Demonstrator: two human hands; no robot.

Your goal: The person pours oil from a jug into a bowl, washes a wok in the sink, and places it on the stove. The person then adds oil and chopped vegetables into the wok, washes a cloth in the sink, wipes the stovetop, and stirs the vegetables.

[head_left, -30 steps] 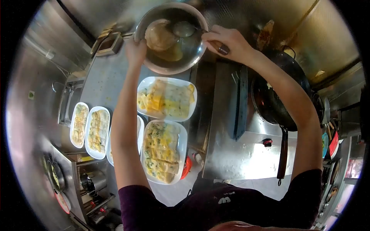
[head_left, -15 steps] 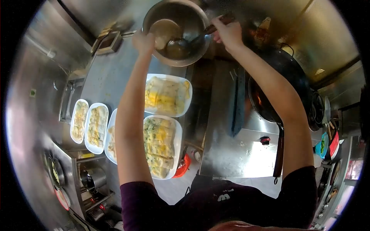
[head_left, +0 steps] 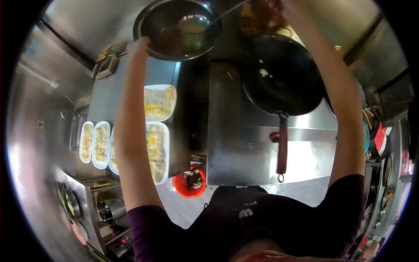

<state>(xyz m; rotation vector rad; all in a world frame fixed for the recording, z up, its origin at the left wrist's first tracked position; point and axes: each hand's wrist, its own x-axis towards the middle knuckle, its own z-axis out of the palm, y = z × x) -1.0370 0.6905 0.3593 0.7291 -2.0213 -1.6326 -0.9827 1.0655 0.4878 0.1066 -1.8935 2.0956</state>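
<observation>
At the top of the view, my left hand grips the rim of a metal bowl with liquid in it. A ladle holding pale liquid is over the bowl, its handle running up to the right. My right hand is at the top edge, partly cut off, with its fingers closed around the handle's end, as far as can be seen. Below my right forearm sits a black wok with a few white bits inside. White trays of rolled food stand below the bowl.
More narrow white trays line the left counter. An orange-red bin with scraps stands on the floor. The wok's handle points toward me over the steel stove top. A small metal container is at the upper left.
The bowl has moved up and left in view. My right hand has risen to the right, lifting the ladle within the bowl. The view has shifted right, showing more of the wok and bin.
</observation>
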